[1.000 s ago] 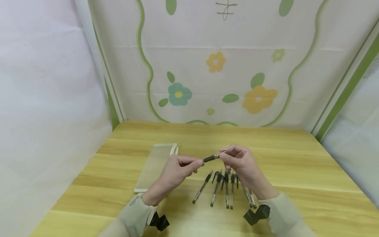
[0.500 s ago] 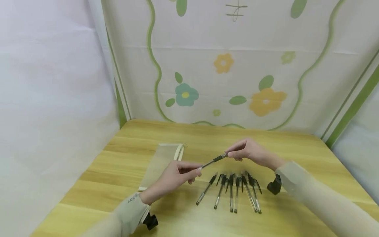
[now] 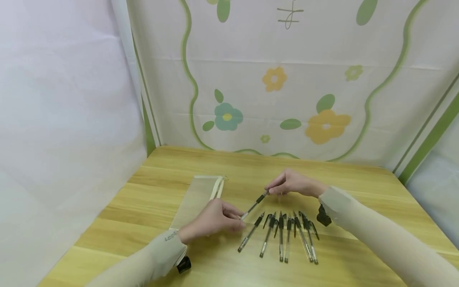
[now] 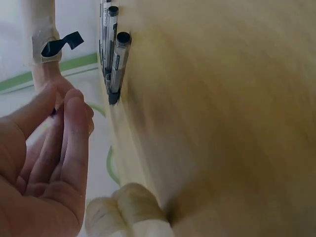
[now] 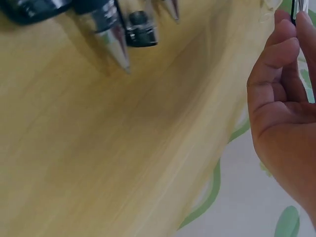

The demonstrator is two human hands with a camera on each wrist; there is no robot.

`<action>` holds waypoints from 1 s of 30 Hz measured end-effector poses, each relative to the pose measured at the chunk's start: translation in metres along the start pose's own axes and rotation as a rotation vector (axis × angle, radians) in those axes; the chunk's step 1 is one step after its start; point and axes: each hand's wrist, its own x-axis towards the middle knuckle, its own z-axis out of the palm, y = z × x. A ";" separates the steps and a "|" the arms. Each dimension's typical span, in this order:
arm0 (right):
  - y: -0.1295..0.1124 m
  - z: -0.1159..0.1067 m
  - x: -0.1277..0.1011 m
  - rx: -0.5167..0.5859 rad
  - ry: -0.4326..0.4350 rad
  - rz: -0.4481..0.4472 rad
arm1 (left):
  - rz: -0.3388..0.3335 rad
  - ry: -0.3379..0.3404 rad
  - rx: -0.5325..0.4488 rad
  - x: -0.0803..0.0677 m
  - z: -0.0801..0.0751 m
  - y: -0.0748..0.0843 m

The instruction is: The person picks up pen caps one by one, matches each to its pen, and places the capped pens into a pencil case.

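Observation:
A clear-barrelled pen [image 3: 255, 206] with a black grip slants between both hands, low over the table. At its lower end my left hand [image 3: 216, 217] pinches the barrel between thumb and fingers. My right hand [image 3: 295, 183] pinches the far, upper end, whose tip is hidden by the fingers. In the left wrist view the left hand [image 4: 49, 163] has its thumb and fingertips together, with only a dark bit of the pen showing. The right wrist view has the right hand [image 5: 284, 94] at the edge, fingertips on the pen. Beside the held pen lies a similar pen [image 3: 251, 232].
Several more pens [image 3: 281, 237] lie in a fanned row on the wooden table [image 3: 143, 223], tips pointing away, with black caps [image 3: 314, 230] among them. A beige see-through zip pouch [image 3: 191, 199] lies behind the left hand. A flower-printed cloth [image 3: 251, 99] hangs behind the table.
The hands have moved apart along the pen, showing more of its barrel. Both hands and the pen have come down toward the table, left of the row. The view has shifted slightly.

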 end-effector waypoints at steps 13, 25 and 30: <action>0.017 -0.003 0.009 0.017 0.042 0.028 | -0.163 0.051 -0.216 0.006 0.004 -0.002; 0.025 0.009 0.016 0.011 0.059 0.114 | -0.282 0.109 -0.218 0.006 0.009 -0.004; 0.024 0.012 0.016 -0.025 0.072 0.086 | -0.319 0.129 -0.220 0.008 0.011 -0.004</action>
